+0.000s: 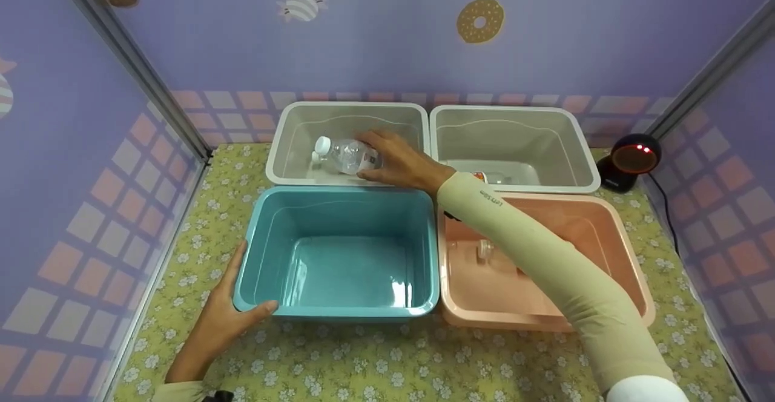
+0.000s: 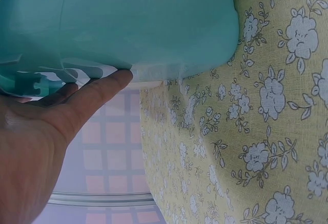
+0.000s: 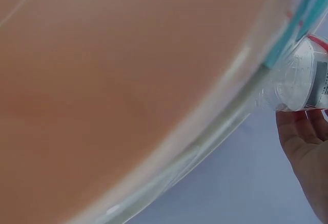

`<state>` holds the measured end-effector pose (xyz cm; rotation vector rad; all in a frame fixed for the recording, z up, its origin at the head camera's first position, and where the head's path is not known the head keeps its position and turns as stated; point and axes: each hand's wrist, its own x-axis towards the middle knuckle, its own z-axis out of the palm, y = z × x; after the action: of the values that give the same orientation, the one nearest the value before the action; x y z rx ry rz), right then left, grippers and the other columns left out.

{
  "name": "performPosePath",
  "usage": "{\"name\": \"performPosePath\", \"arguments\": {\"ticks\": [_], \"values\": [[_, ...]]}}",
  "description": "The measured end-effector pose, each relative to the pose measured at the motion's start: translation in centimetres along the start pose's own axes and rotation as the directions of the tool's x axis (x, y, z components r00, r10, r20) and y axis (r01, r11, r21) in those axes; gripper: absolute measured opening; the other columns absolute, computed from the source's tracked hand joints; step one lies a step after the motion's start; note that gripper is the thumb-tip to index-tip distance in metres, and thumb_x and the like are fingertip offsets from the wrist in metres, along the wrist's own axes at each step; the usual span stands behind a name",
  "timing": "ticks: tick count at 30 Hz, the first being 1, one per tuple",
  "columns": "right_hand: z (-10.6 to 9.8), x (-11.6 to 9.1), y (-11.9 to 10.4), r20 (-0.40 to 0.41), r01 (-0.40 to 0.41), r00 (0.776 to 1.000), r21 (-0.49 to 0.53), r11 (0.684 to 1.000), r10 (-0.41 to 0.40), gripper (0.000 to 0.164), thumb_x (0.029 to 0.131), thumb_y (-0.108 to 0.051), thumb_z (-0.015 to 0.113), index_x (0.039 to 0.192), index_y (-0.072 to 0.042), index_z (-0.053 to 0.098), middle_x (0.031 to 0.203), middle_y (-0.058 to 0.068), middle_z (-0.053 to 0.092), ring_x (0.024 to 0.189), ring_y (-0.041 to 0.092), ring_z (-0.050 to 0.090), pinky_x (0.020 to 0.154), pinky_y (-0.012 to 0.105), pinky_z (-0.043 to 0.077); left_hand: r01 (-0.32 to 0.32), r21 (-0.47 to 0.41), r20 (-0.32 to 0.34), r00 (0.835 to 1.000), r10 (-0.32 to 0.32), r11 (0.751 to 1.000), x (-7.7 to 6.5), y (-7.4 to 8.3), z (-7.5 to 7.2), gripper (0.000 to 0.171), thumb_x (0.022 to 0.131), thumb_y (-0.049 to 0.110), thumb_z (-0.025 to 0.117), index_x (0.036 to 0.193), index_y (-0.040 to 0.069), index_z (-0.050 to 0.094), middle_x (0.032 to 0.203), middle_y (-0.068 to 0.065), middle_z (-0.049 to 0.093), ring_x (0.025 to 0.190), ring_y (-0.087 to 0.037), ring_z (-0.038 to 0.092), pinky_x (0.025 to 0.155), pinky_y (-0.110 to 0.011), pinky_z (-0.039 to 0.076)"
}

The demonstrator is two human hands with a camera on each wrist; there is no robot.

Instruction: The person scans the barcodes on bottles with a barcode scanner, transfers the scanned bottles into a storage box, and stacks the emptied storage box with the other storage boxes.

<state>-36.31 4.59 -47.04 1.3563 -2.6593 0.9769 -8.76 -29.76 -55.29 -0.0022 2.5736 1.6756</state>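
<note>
A clear plastic bottle with a white cap and a label is held by my right hand around its base end. It lies on its side over the back left grey bin, its cap pointing left. In the right wrist view the fingers are under the labelled bottle. My left hand spans the near left corner of the teal bin, thumb at the front rim. In the left wrist view its extended fingers touch the bin's outer wall.
A peach bin at the front right contains a clear item, partly covered by my right sleeve. The back right grey bin has a clear item with a red-orange label inside. A black device with red lights stands at the right.
</note>
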Motion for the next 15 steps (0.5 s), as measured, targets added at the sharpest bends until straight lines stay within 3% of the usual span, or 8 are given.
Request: {"name": "performPosePath", "arguments": {"ticks": [10, 15], "values": [[0.61, 0.73, 0.04, 0.06, -0.053, 0.997, -0.034, 0.998, 0.055, 0.073, 0.098, -0.026, 0.087, 0.157, 0.001, 0.055, 0.153, 0.022, 0.06, 0.138, 0.036, 0.06, 0.118, 0.047, 0.05, 0.012, 0.01, 0.01, 1.0, -0.012, 1.0, 0.15, 0.17, -0.02, 0.117, 0.098, 0.02, 0.082, 0.179, 0.035, 0.0, 0.182, -0.026, 0.007, 0.153, -0.066, 0.034, 0.108, -0.079, 0.048], [0.9, 0.84, 0.17, 0.079, -0.088, 0.993, -0.015, 0.996, 0.089, 0.072, 0.097, -0.024, 0.087, 0.157, 0.0, 0.056, 0.147, 0.021, 0.062, 0.125, 0.032, 0.064, 0.107, 0.044, 0.056, 0.027, 0.02, 0.002, 1.0, -0.027, 0.999, 0.15, 0.13, 0.05, 0.115, 0.098, 0.023, 0.082, 0.178, 0.039, 0.001, 0.181, -0.027, 0.009, 0.15, -0.066, 0.037, 0.106, -0.078, 0.05]]}}
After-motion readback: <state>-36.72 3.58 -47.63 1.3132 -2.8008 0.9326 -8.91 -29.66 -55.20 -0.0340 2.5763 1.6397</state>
